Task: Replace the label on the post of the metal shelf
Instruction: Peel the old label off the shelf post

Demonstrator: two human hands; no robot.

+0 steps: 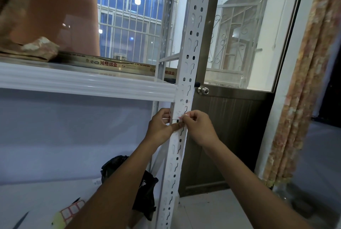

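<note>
Label (180, 118), likely thin and tearable, is best held by its edge, where right hand (199, 127) fingertips pinch it beside left hand (160, 127) fingers curled round the post (186, 73)

The post (181, 90) is matt white-painted metal, the shelf edge (88, 82) glossier. The label (180, 118) looks like paper. Shiny metal doorknob (203, 90), crinkly black plastic bag (145, 191), coarse cloth curtain (304, 99).

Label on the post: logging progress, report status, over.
Left hand grips the post below the shelf. Right hand pinches the label at the post's face. Nothing blocking.
</note>
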